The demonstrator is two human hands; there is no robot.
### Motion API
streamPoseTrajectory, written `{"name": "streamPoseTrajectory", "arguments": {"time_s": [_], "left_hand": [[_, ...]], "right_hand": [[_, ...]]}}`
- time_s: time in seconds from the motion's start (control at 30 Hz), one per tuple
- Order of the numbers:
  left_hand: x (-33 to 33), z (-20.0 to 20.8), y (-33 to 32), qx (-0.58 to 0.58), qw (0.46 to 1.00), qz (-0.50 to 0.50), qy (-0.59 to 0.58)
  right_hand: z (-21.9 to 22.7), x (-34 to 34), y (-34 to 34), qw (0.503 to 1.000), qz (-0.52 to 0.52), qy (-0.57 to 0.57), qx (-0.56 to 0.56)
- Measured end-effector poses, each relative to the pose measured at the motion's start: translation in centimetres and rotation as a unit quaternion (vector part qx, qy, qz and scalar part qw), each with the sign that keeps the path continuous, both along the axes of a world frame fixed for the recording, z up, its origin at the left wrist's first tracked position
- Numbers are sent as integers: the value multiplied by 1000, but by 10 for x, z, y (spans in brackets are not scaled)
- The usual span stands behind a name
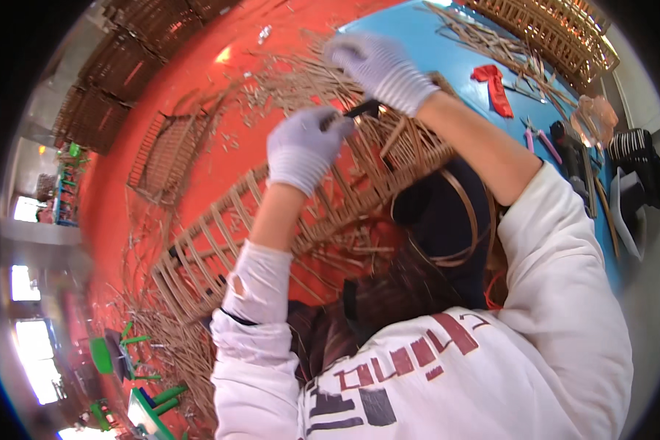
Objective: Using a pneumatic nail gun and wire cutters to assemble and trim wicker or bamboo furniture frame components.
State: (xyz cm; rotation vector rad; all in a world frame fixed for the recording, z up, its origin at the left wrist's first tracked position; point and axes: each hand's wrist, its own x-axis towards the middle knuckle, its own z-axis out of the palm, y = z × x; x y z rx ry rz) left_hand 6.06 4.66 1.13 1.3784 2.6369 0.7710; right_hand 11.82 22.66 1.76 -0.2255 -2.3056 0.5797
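My left hand (301, 150), in a pale knitted glove, is closed over the middle of a woven wicker frame (268, 220). A short black piece (364, 109) sticks out from between its thumb and fingers; its exact kind I cannot make out. Higher and to the right, my right hand (374, 66), in a matching glove, is raised over the frame's far end and smeared by motion, so what its fingers hold does not show. The ladder-like frame lies slantwise across my lap. Its right part is packed with several cane strips (407, 147).
Loose cane offcuts (279, 84) litter the red floor (220, 81), where another wicker frame (170, 158) lies. At right, a blue surface (447, 59) carries red cloth (493, 89), pink-handled pliers (543, 139) and cane strips (491, 40). Stacked wicker panels (114, 81) stand far left.
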Motion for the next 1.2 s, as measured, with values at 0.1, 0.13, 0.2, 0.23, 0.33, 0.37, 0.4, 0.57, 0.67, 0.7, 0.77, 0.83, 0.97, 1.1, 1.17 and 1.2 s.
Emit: {"name": "streamPoseTrajectory", "arguments": {"time_s": [0.1, 0.13, 0.2, 0.23, 0.33, 0.37, 0.4, 0.57, 0.67, 0.7, 0.77, 0.83, 0.97, 1.1, 1.17, 1.2], "left_hand": [[-37, -13, 14, 15, 1000, -25, -7], [-50, -5, 15, -14, 999, -15, -24], [-82, -8, 23, -22, 999, -13, -36], [-96, -11, 30, -25, 999, -19, -44], [-130, -27, 52, 10, 997, -52, -58], [-123, -22, 55, 15, 995, -42, -91], [-132, -23, 52, 11, 995, -39, -90], [-158, -33, 59, 24, 993, -70, -90], [-151, -19, 68, -21, 994, -50, -96], [-151, -18, 66, 13, 994, -41, -103], [-162, -22, 64, 48, 992, -40, -108], [-180, -20, 58, 45, 989, -31, -135], [-195, -15, 89, 31, 984, -23, -176], [-223, -12, 91, 72, 954, -50, -286], [-233, -17, 97, 101, 941, -87, -311], [-236, -15, 97, 83, 916, -61, -388]], "right_hand": [[30, 73, -29, 985, 103, 118, -71], [34, 96, -44, 984, 119, 105, -77], [17, 133, -73, 965, 157, 40, -205], [5, 144, -82, 961, 153, -26, -229], [-90, 151, -98, 881, 91, -171, -431], [-114, 147, -94, 883, 43, -276, -378], [-134, 138, -96, 883, 24, -267, -385], [-252, 68, -62, 876, -40, -311, -368], [-300, 45, -46, 877, -91, -379, -282], [-310, 44, -42, 856, -99, -432, -265], [-331, 52, -38, 817, -156, -488, -265], [-349, 63, -36, 801, -185, -504, -266], [-411, 92, 3, 752, -170, -586, -249], [-406, 75, -22, 791, -164, -518, -281], [-415, 64, -27, 784, -175, -499, -327], [-421, 59, -29, 779, -182, -501, -330]]}}
